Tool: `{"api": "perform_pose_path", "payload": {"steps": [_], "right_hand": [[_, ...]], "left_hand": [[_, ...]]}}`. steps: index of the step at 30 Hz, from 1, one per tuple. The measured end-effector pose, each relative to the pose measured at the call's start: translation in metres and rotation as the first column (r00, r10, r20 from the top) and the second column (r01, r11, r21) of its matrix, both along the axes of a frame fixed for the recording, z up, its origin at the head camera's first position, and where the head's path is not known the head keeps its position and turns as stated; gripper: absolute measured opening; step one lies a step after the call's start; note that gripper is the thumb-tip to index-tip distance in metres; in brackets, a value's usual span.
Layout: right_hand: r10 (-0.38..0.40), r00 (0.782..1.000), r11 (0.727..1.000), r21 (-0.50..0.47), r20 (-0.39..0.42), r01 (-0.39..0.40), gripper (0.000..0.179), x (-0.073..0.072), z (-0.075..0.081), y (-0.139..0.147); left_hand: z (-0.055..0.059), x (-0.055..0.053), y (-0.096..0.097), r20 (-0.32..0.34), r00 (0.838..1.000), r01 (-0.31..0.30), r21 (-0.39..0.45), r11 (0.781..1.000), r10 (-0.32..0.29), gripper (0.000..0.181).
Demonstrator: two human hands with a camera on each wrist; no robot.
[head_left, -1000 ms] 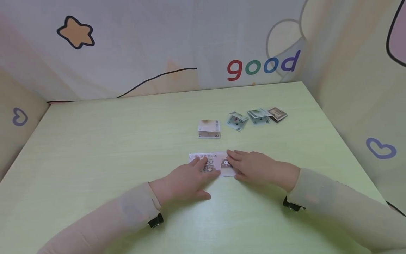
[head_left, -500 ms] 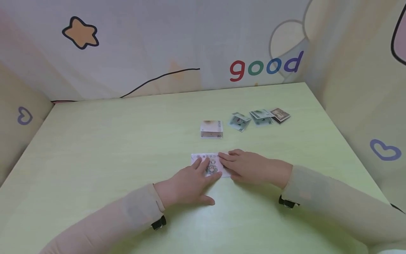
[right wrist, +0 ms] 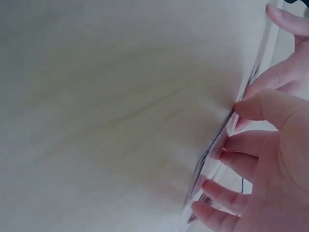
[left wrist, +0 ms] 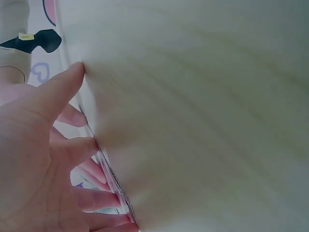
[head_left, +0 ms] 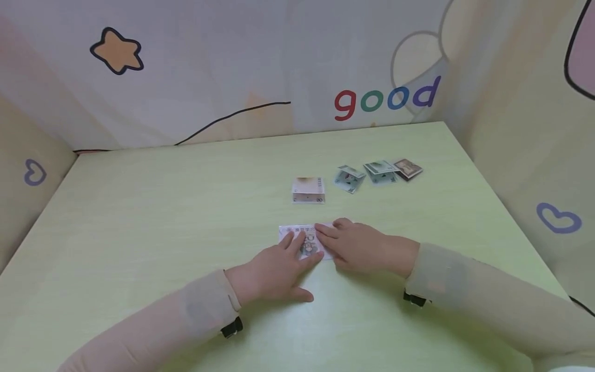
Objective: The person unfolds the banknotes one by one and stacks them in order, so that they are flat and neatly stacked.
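A pinkish-white banknote [head_left: 309, 249] with printed characters and a portrait lies on the table in front of me. My left hand [head_left: 269, 274] rests on its left part with fingers spread, the thumb out on the table below it. My right hand [head_left: 360, 249] presses on the note from the right with extended fingers and covers much of that side. Low along the table, the left wrist view shows the note's thin edge [left wrist: 116, 186] beneath the fingertips. In the right wrist view, the note's edges [right wrist: 212, 150] look slightly raised and layered near the right fingers.
Behind the hands stands a folded banknote [head_left: 309, 189] marked 20. To its right are two folded green banknotes, one nearer [head_left: 349, 179] and one farther right [head_left: 381, 171], then a folded brown banknote [head_left: 408, 169]. Printed curtains enclose the pale green table [head_left: 162, 206].
My right hand has slid left along the banknote, closer to the left hand, covering more of the printed portrait side. The left hand stays nearly in place. The folded notes behind are unmoved.
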State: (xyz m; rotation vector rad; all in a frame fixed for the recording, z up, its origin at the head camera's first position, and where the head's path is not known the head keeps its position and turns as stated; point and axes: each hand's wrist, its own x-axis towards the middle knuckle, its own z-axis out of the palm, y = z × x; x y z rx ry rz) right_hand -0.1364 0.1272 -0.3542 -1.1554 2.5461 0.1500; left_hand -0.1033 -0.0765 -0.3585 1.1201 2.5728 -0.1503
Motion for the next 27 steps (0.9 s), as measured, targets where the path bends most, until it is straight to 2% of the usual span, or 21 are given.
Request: {"api": "perform_pose_path", "payload": {"steps": [8,12,17,21,27], "right_hand": [[-0.09,0.991,0.996,0.018,0.102,0.089,0.063,0.008,0.004,0.023],[-0.104,0.99,0.994,-0.015,0.093,0.106,0.063,0.01,0.008,0.028],[-0.11,0.99,0.992,-0.055,0.089,0.115,0.063,0.01,0.01,0.029],[-0.112,0.991,0.992,-0.054,0.08,0.116,0.063,0.01,0.009,0.03],[-0.114,0.991,0.993,-0.032,0.072,0.116,0.062,0.009,0.01,0.03]], "left_hand": [[-0.006,0.001,0.002,0.021,0.999,-0.026,-0.016,1.0,0.027,0.081],[-0.005,0.001,-0.001,0.032,0.999,-0.028,-0.024,0.999,0.029,0.081],[-0.001,-0.001,-0.011,0.03,0.999,-0.024,-0.015,1.0,0.024,0.072],[0.003,0.0,-0.024,-0.006,1.0,-0.017,-0.015,1.0,0.017,0.067],[0.008,0.005,-0.041,-0.003,0.998,-0.056,-0.026,0.998,0.056,0.068]]}}
